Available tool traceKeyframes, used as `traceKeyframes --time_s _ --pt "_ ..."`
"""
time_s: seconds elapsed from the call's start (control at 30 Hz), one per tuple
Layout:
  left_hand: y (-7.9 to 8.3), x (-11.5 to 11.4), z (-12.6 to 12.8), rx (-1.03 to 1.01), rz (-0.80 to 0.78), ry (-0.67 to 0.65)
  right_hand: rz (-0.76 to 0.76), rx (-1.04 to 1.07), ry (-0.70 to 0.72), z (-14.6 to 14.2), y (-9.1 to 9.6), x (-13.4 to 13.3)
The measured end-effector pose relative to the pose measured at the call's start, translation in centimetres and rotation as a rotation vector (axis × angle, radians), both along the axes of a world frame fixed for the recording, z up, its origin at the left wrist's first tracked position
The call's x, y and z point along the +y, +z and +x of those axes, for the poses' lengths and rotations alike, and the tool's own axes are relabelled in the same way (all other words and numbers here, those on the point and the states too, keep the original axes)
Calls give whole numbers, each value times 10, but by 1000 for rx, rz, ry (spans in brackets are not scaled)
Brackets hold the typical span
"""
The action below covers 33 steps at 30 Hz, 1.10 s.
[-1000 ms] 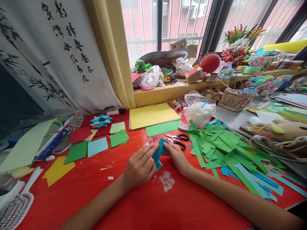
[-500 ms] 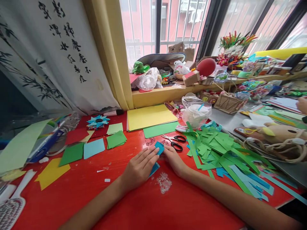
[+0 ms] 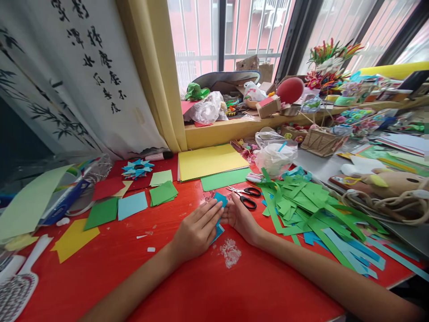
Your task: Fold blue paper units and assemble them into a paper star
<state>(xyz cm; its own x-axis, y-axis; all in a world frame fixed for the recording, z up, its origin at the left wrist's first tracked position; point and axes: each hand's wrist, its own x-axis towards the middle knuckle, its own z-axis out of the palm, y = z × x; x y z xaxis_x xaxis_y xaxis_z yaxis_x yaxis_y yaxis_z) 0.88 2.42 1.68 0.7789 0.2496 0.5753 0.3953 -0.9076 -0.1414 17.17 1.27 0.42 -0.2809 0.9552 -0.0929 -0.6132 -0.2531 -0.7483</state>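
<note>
A small folded piece of blue paper (image 3: 220,198) lies on the red table in front of me, mostly hidden beneath fingers. My left hand (image 3: 196,227) rests over it with fingers straight and close together, holding it down; one blue corner (image 3: 218,232) shows below the palm. On the right side of the paper, my right hand (image 3: 241,220) is turned on its edge, palm toward the paper and thumb raised, fingers loosely open. Whether its fingertips touch the paper is hard to tell. Black-handled scissors (image 3: 247,197) lie just beyond the right hand.
Green and blue paper strips (image 3: 301,210) are heaped at the right. Coloured squares (image 3: 132,205), a yellow sheet stack (image 3: 211,162) and a folded blue paper ring (image 3: 137,168) lie beyond and left. A white brush (image 3: 20,286) is at the near left, a plastic bag (image 3: 276,156) at the back.
My right hand has opened and rolled onto its edge, its fingers coming off the top of the blue paper. My left hand stays on the paper.
</note>
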Motion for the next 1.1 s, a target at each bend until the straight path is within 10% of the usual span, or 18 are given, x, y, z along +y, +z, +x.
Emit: traceKeyframes --time_s 0.87,1.1 --pt "-1 -1 0 55 -205 -31 17 -46 -70 1 -4 1" --pt "1 0 -3 -219 -374 48 86 -256 -109 -2 -6 -2"
